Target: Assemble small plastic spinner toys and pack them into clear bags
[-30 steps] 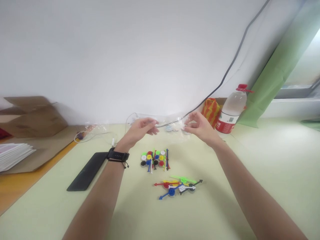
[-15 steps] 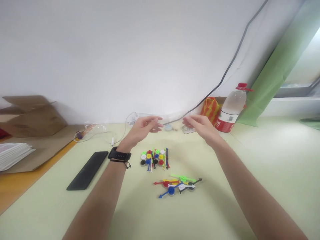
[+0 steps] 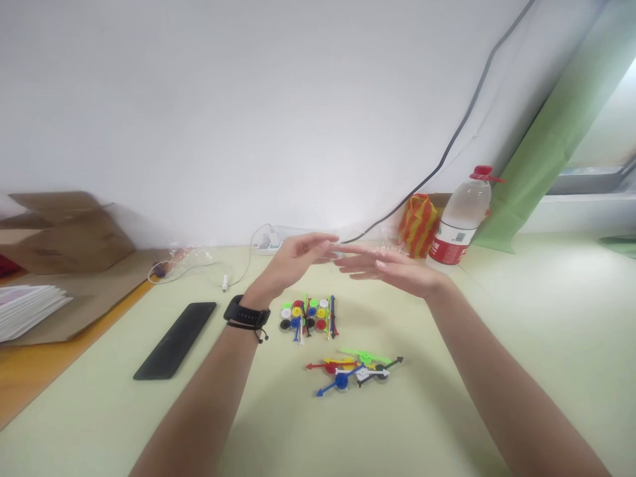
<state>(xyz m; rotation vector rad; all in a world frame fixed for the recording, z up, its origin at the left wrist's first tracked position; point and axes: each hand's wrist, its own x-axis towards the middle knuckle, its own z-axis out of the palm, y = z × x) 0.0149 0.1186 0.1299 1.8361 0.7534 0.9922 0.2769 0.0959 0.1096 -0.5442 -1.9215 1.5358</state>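
My left hand [image 3: 299, 260], with a black watch [image 3: 247, 312] at its wrist, hovers over the back of the table with fingers stretched out. Facing it, my right hand [image 3: 392, 268] is held flat with fingers extended. Their fingertips meet or overlap; whether they touch I cannot tell. Neither hand holds anything visible. Below them lies a tight group of round coloured discs [image 3: 297, 312] with loose arrow pointers [image 3: 332, 318] beside them. Closer to me is a heap of arrow spinners, including a blue spinner [image 3: 341, 381], a white spinner [image 3: 363, 374] and a green spinner [image 3: 366, 356].
A black flat slab [image 3: 175, 340] lies left of my left forearm. Cardboard [image 3: 74, 232] and a stack of white cards [image 3: 32, 302] are at far left. A power strip [image 3: 268, 242] and cables sit by the wall. A large water bottle [image 3: 460, 222] stands back right, beside an orange-yellow bag [image 3: 418, 225].
My hands have come together: the left moved right, the right moved left and turned flatter. The discs and spinners stay in place.
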